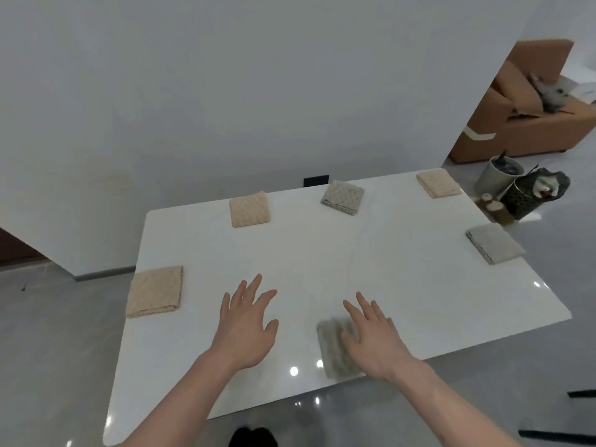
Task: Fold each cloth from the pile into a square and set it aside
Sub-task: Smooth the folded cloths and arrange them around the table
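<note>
Folding nearly complete: five folded waffle-weave cloth squares [250,209] lie around the white worktop [322,262].
Right hand [374,340], fingers flat, rests on blurred grey folded cloth [335,350] near front edge; left hand [246,324] spread, empty. No pile visible.

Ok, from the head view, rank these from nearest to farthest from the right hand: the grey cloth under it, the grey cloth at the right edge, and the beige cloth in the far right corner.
1. Grey cloth under the right hand, near table edge, touching it.
2. Grey cloth at the right edge.
3. Beige cloth in the far right corner.
</note>
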Motion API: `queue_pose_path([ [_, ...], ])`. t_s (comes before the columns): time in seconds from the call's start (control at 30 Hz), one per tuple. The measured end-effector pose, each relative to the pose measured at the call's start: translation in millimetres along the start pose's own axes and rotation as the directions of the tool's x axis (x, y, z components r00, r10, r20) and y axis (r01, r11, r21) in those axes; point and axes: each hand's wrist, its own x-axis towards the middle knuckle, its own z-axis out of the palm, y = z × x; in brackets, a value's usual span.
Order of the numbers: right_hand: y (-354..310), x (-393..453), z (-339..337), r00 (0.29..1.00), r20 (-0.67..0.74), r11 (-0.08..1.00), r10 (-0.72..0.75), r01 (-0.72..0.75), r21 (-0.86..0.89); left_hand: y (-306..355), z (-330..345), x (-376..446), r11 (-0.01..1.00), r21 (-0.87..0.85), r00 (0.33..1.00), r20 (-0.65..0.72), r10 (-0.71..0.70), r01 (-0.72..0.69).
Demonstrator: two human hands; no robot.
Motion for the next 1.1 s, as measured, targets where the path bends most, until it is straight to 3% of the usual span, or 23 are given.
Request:
queue_pose_path([
  [0.23,41,16,-43,0.997,-0.012,0.997,-0.075,0.075,-0.011,33,1,9,0.997,0.000,0.996,-0.039,-0.083,0.083],
  [0.53,108,24,-77,1.000,-0.024,0.999,0.007,-0.008,-0.046,86,18,61,1.000,0.003,1.000,0.004,-0.017,0.017],
  [0.7,142,36,-98,1.000,-0.009,0.998,-0.025,0.024,-0.053,131,29,84,1.000,0.017,1.000,0.005,-0.010,0.010],
  [1.1,281,88,-186,0.975,0.108,0.946,-0.197,0.217,-0.242,274,84,134,0.970,-0.029,0.971,0.013,-0.240,0.241],
])
